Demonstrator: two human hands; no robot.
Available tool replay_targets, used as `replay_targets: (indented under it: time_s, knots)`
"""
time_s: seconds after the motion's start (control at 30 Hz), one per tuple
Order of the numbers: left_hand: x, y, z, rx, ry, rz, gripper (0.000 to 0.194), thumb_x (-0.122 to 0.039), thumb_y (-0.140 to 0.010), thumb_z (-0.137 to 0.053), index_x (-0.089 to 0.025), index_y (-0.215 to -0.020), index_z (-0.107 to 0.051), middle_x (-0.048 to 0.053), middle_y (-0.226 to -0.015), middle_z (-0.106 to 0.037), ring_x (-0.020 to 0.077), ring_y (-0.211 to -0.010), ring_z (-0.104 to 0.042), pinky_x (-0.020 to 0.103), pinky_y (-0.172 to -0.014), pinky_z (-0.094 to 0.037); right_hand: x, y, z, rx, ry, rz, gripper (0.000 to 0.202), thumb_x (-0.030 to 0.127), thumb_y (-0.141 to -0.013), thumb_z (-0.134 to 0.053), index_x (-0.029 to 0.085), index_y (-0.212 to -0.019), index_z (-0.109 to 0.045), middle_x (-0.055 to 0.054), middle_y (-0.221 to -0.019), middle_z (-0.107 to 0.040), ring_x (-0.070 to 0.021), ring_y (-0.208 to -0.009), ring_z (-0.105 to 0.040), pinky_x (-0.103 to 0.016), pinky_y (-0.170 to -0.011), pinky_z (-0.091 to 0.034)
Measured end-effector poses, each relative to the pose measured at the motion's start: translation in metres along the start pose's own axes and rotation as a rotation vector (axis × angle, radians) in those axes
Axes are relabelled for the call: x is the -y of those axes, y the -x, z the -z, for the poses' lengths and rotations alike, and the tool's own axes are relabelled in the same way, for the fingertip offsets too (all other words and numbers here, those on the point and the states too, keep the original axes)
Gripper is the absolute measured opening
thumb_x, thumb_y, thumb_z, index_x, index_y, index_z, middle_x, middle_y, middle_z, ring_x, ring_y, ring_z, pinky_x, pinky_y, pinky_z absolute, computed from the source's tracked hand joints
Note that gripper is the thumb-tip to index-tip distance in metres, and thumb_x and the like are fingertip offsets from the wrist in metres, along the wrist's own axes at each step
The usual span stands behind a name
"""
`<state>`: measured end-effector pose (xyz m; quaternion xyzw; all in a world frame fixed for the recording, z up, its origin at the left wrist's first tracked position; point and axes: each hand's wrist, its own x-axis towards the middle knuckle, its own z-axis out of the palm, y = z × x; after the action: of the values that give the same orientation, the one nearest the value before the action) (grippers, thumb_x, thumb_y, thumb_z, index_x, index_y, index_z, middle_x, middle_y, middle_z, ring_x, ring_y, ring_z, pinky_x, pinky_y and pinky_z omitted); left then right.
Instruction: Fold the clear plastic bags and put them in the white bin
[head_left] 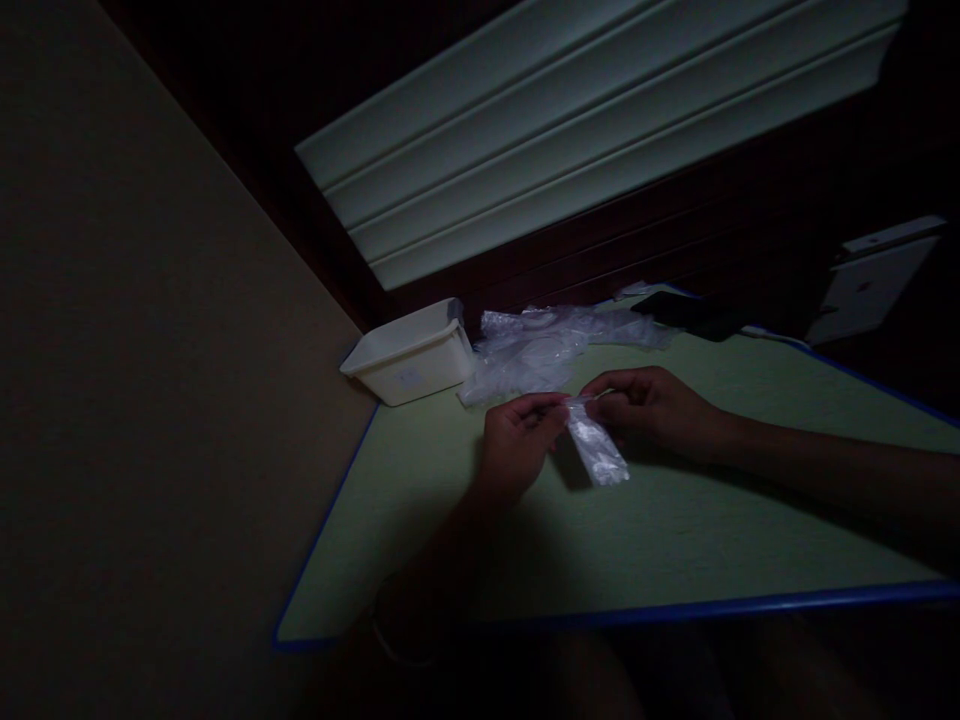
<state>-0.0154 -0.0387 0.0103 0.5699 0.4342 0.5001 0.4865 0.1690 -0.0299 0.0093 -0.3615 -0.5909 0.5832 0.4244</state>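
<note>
Head view: left hand [516,445] and right hand [651,408] pinch a clear plastic bag [598,447].

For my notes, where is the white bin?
In the head view, the white bin stands at the far left corner of the table, left of the plastic heap.

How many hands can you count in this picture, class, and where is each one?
2. The left hand pinches the left side of the upper end of a small plastic packet; the right hand is at its right side. No other hand shows.
</note>
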Motion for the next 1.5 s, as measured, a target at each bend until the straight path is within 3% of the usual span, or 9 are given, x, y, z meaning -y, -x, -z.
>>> replay_targets:
  time_s: [0.17, 0.4, 0.9, 1.3, 1.4, 1.5]
  knots:
    - [0.0012, -0.0003, -0.0026, 0.040, 0.010, 0.010, 0.028, -0.031, -0.067, -0.079, -0.013, -0.084, -0.067, 0.000, -0.068, -0.061, 0.0057, -0.051, -0.050, 0.020, -0.048, -0.038, -0.0012, -0.0002, -0.0013, -0.035, 0.043, 0.013, 0.032, 0.041, -0.067, -0.075, 0.015, -0.084, -0.066, 0.002, -0.058, -0.058, -0.0094, -0.050, -0.048, -0.024, -0.047, -0.036]
    - [0.0048, -0.0019, -0.0049, 0.048, 0.045, 0.026, 0.029, -0.032, -0.065, -0.080, -0.013, -0.078, -0.063, -0.001, -0.064, -0.059, 0.0056, -0.049, -0.048, 0.019, -0.045, -0.035, -0.0059, -0.0006, -0.0006, -0.031, 0.071, 0.034, 0.032, 0.043, -0.069, -0.075, 0.016, -0.084, -0.066, 0.002, -0.059, -0.058, -0.0104, -0.051, -0.049, -0.025, -0.048, -0.037]
    - [0.0068, -0.0040, -0.0010, 0.057, 0.230, 0.083, 0.018, -0.023, -0.066, -0.076, -0.014, -0.081, -0.072, -0.001, -0.059, -0.060, 0.0061, -0.051, -0.051, 0.018, -0.047, -0.036, -0.0058, -0.0008, 0.0021, -0.003, -0.065, 0.051, 0.023, 0.036, -0.075, -0.073, 0.017, -0.087, -0.069, 0.002, -0.063, -0.062, -0.0084, -0.053, -0.051, -0.022, -0.051, -0.038]
    - [0.0069, -0.0029, 0.0033, 0.107, 0.166, 0.065, 0.015, -0.025, -0.071, -0.071, -0.013, -0.078, -0.073, 0.002, -0.062, -0.062, 0.0070, -0.050, -0.050, 0.021, -0.049, -0.035, -0.0029, 0.0001, 0.0009, -0.017, -0.049, 0.124, 0.012, 0.025, -0.072, -0.063, 0.016, -0.071, -0.070, 0.000, -0.061, -0.062, -0.0109, -0.056, -0.052, -0.025, -0.055, -0.041]
    - [0.0054, -0.0018, 0.0040, 0.111, 0.105, 0.040, 0.022, -0.033, -0.075, -0.070, -0.012, -0.079, -0.072, 0.003, -0.064, -0.063, 0.0069, -0.050, -0.050, 0.021, -0.049, -0.035, -0.0024, 0.0005, 0.0019, -0.020, 0.020, 0.176, 0.013, 0.025, -0.073, -0.062, 0.016, -0.069, -0.071, 0.001, -0.061, -0.062, -0.0106, -0.057, -0.051, -0.024, -0.056, -0.041]
    - [0.0029, -0.0010, 0.0021, 0.076, 0.071, 0.019, 0.029, -0.035, -0.069, -0.078, -0.012, -0.084, -0.069, 0.001, -0.064, -0.061, 0.0060, -0.050, -0.048, 0.020, -0.048, -0.035, -0.0009, 0.0017, 0.0023, -0.041, 0.117, 0.214, 0.012, 0.026, -0.075, -0.063, 0.016, -0.071, -0.070, -0.001, -0.065, -0.065, -0.0122, -0.061, -0.054, -0.025, -0.059, -0.043]
